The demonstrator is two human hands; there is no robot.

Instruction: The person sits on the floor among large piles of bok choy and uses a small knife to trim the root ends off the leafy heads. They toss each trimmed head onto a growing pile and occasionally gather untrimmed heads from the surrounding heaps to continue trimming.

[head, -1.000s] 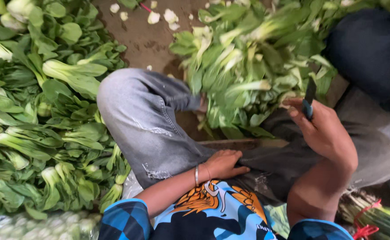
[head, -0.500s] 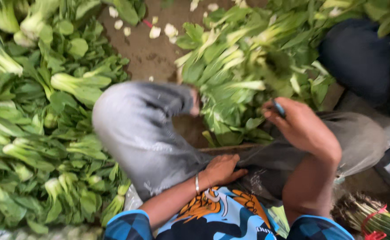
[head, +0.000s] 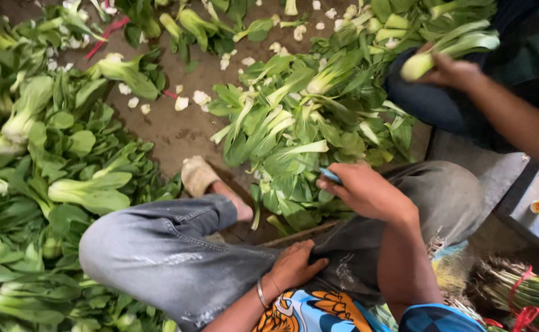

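Note:
My right hand [head: 368,192] is closed around a small blue-handled knife [head: 330,175] and reaches into the pile of leafy bok choy [head: 300,129] in front of my knees. My left hand [head: 294,265] rests flat between my thighs on my grey trousers [head: 159,252], fingers slightly apart, holding nothing; a thin bangle is on its wrist. My left foot [head: 199,175] is on the dirt floor beside the pile.
A large heap of bok choy [head: 42,166] fills the left side. Cut white stem pieces [head: 186,101] lie scattered on the brown ground. Another person's hand [head: 451,69] at top right holds a bok choy head. Tied green bundles [head: 521,295] lie at lower right.
My right hand with the knife has moved left and down into the greens. The view has tilted, showing my foot and the other person's hand. My left hand stays put.

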